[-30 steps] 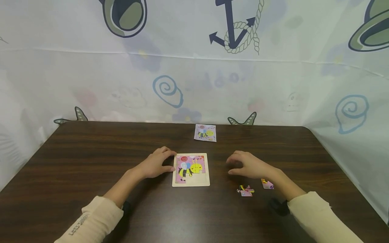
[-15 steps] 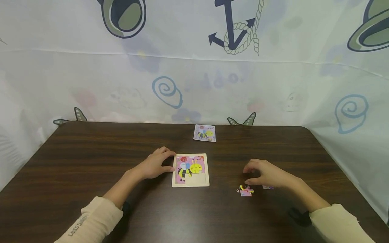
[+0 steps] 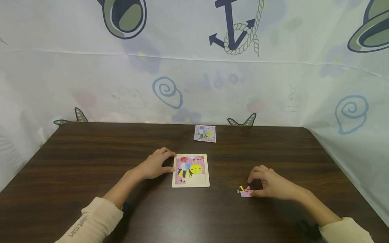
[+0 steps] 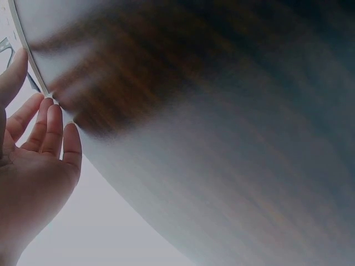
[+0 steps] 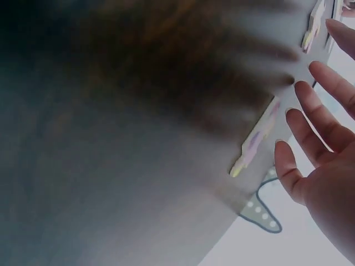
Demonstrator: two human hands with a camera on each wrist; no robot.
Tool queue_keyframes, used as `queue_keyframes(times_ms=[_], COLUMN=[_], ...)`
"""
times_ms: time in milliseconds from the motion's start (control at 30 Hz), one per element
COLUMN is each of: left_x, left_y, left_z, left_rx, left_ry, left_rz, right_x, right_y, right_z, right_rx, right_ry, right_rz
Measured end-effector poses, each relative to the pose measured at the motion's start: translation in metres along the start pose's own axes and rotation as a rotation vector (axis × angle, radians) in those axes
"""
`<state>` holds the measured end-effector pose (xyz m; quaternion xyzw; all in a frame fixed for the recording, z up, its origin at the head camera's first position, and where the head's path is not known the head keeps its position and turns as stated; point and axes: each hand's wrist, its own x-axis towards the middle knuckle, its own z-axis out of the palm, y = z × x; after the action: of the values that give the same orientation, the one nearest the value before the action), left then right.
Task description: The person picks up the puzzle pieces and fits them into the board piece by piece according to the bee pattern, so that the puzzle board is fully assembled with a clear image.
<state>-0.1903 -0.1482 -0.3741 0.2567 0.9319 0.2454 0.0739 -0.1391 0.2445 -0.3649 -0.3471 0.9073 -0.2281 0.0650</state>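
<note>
A square wooden puzzle board with a bee picture lies on the table, part of its lower right bare. My left hand rests at its left edge, thumb and fingertips against the rim. In the left wrist view those fingers are nearly straight. To the right, my right hand hovers low, its thumb tip right by a pink puzzle piece with a yellow and black band. A second puzzle piece lies under this hand, mostly hidden in the head view. The right fingers are spread and gently bent, gripping nothing.
A small paper card with the same bee picture lies at the back of the dark wooden table. Behind the table hangs a pale printed curtain.
My right hand has moved right and then down towards the near puzzle piece, covering most of the second one. My left hand has stayed at the puzzle board.
</note>
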Motion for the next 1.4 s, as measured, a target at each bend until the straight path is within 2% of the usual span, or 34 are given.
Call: queue_keyframes(times_ms=[267,600,1400], left_x=[-0.001,-0.002,-0.001], left_y=[0.001,0.001,0.001], left_z=[0.0,0.0,-0.001], left_rx=[-0.007,-0.01,-0.013], left_ry=[0.005,0.002,0.0], left_rz=[0.004,0.0,-0.005], right_x=[-0.004,-0.004,-0.003], right_y=[-0.001,-0.001,-0.002], right_z=[0.006,0.011,0.014], right_rx=[0.016,-0.036,-0.053], right_ry=[0.014,0.063,0.085], right_rz=[-0.004,-0.054,-0.069])
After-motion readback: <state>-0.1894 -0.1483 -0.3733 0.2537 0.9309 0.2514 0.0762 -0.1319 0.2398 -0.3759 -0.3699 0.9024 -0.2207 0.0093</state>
